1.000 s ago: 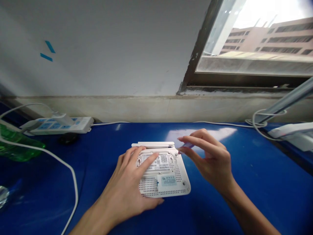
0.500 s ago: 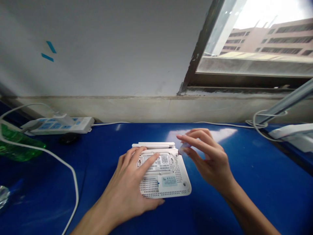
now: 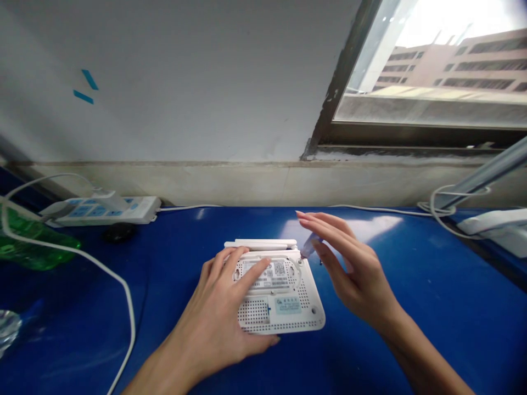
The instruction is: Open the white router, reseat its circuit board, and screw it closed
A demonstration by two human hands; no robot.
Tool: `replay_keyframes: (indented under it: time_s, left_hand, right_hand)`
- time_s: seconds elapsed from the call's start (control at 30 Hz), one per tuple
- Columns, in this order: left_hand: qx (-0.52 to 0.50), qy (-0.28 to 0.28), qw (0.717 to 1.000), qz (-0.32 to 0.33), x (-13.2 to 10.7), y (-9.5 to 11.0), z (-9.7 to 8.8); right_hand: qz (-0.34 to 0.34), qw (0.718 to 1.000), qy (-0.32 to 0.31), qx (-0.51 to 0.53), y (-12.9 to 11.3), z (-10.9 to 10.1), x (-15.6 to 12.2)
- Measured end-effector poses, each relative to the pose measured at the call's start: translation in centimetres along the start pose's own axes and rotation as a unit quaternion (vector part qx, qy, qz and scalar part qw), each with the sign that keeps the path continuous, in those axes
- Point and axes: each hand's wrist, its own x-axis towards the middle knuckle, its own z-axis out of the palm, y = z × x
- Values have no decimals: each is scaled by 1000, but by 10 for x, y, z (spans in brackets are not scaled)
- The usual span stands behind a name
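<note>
A white router [image 3: 284, 304] lies upside down on the blue table [image 3: 411, 307], its labelled, perforated underside up and its folded antennas along the far edge. My left hand [image 3: 224, 307] lies flat on the router's left half, fingers spread across the label. My right hand [image 3: 349, 266] hovers at the router's far right corner and pinches a small purplish tool [image 3: 308, 249], tip down at that corner. What kind of tool it is I cannot make out.
A white power strip [image 3: 102, 211] with plugs sits at the back left, its cable [image 3: 123, 296] curving toward me. A green bottle [image 3: 33, 249] lies at the left edge. A white lamp base [image 3: 494, 225] and cord stand at the right. Wall and window behind.
My right hand has turned the small tool from lying sideways to tip down at the router's far right corner. My left hand stays put on the router.
</note>
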Motion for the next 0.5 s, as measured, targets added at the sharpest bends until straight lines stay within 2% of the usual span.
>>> replay_keyframes:
  time_s: [0.1, 0.23, 0.3, 0.43, 0.5]
  left_hand:
    - [2, 4, 1000, 0, 0, 0, 0]
    - [3, 3, 1000, 1, -1, 0, -1]
    - [2, 4, 1000, 1, -1, 0, -1]
    - [1, 6, 1000, 2, 0, 0, 0]
    - [1, 7, 1000, 4, 0, 0, 0]
  right_hand:
    - [-10, 1000, 22, 19, 0, 0, 1]
    - [-2, 997, 70, -30, 0, 3, 2]
    - [4, 998, 54, -34, 1, 3, 1]
    - [5, 999, -22, 38, 2, -1, -1]
    - [2, 999, -5, 43, 2, -2, 0]
